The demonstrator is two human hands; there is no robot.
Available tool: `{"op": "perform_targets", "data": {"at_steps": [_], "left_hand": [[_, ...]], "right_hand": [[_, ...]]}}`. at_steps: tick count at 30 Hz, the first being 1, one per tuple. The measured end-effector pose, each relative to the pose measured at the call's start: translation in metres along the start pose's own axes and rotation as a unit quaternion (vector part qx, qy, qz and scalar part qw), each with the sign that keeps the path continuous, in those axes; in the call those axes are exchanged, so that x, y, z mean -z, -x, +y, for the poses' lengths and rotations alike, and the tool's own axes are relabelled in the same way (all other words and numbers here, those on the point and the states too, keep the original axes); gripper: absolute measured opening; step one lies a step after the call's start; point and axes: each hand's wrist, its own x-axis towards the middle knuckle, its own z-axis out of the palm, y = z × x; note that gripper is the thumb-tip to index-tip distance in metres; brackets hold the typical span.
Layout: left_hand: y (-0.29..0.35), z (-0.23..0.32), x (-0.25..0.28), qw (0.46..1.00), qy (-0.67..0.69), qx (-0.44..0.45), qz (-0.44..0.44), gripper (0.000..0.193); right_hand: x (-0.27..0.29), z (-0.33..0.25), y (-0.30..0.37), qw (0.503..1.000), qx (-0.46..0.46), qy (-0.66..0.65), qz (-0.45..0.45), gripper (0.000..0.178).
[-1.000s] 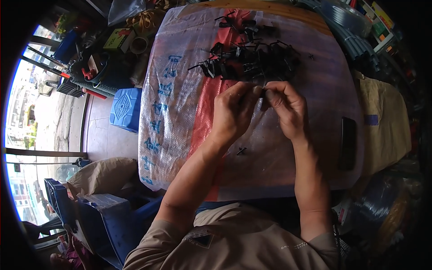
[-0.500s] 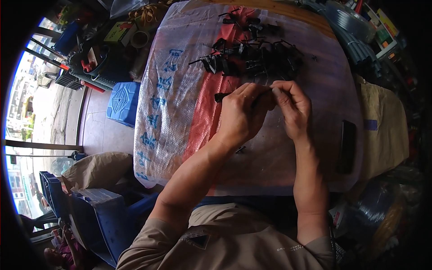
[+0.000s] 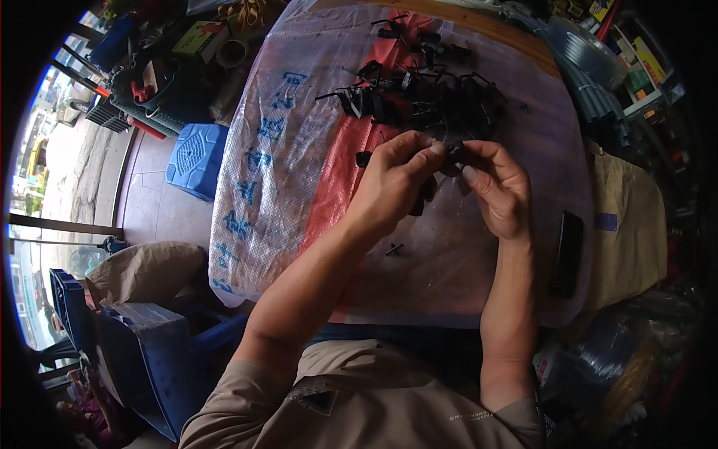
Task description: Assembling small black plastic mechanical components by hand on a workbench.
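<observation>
Over the middle of the sheet-covered table, both my hands hold a small black plastic part (image 3: 453, 156) between their fingertips. My left hand (image 3: 398, 178) is closed, pinching it from the left, and more black material shows beneath its palm side. From the right, my right hand (image 3: 499, 191) pinches the same part with thumb and fingers. Its exact kind is hidden by the fingers. Beyond my hands lies a pile of black parts (image 3: 441, 97) with thin strips sticking out. A single black piece (image 3: 363, 159) lies just left of my left hand.
A small dark scrap (image 3: 394, 249) lies on the woven plastic sheet (image 3: 258, 202), and a black phone-like slab (image 3: 567, 254) near its right edge. A blue stool (image 3: 197, 161) stands left of the table, a beige sack (image 3: 628, 217) right. A person (image 3: 93, 408) is at lower left.
My hands have turned the black part, and more of it shows between the fingertips. The right hand has shifted slightly right and down. The whole view has moved a little.
</observation>
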Motion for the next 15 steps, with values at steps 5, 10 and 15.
{"op": "perform_targets", "data": {"at_steps": [5,10,15], "left_hand": [[-0.0014,-0.0018,0.0024,0.977,0.167,0.119,-0.063,0.018],[-0.0034,-0.0044,0.0045,0.975,0.159,0.139,-0.072,0.019],[-0.0031,-0.0030,0.0048,0.984,0.084,0.143,-0.066,0.022]], "right_hand": [[0.0045,-0.0013,0.0016,0.996,0.007,0.084,-0.028,0.018],[0.0048,-0.0046,0.0002,0.991,0.011,0.126,-0.045,0.015],[0.0060,-0.0005,-0.0001,0.989,0.015,0.135,-0.058,0.012]]}}
